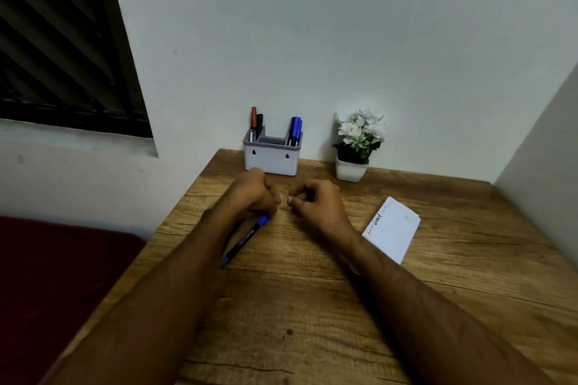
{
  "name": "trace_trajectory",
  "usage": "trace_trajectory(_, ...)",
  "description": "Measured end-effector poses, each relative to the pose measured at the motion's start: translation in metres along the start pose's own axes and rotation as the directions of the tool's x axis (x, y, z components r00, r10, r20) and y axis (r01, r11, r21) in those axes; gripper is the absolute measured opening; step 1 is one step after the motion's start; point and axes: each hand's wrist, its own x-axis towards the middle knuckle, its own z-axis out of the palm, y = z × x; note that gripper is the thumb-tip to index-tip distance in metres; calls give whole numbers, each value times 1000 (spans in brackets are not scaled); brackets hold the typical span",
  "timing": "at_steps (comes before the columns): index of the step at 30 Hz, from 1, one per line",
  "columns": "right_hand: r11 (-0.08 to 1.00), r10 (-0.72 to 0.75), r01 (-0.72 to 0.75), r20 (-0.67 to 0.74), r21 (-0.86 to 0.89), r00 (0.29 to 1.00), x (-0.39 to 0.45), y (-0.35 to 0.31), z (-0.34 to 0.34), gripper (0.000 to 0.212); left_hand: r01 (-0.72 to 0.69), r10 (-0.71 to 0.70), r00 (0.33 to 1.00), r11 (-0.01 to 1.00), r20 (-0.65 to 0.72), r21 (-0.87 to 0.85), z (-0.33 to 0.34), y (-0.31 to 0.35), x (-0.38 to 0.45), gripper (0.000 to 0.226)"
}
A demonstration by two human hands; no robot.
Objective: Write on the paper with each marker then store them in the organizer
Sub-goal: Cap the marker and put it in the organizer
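Note:
My left hand (pixel 253 192) and my right hand (pixel 316 201) hover close together over the middle of the wooden desk (pixel 312 291), both with fingers curled and nothing visible in them. A blue marker (pixel 245 239) lies capped on the desk just under my left wrist; I cannot tell whether the hand touches it. The white paper (pixel 395 231), with some writing at its near-left edge, lies to the right of my right hand. The grey organizer (pixel 271 161) stands against the wall, with a red and a black marker (pixel 256 122) in its left slot and blue markers (pixel 295 131) in its right slot.
A small white pot with white flowers (pixel 356 147) stands right of the organizer by the wall. The desk's left edge drops to a dark red surface (pixel 56 284). A wall panel (pixel 544 181) closes the right side.

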Motion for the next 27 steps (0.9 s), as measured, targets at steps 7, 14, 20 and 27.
trace_trajectory(7,894,232,-278,168,351,958,-9,-6,-9,19,94,-19,993,738,119,-668,-2,23,-3,22)
trace_trajectory(14,787,273,-364,247,499,930,-19,-10,-24,21,101,-66,995,509,78,-855,11,39,5,26)
trace_trajectory(20,869,316,-321,76,375,946,-14,-6,-37,27,299,-75,952,422,296,-856,34,54,-4,22)
trace_trajectory(27,772,435,-493,232,402,870,-25,-19,-65,29,223,-132,963,-98,235,-970,51,64,20,31)
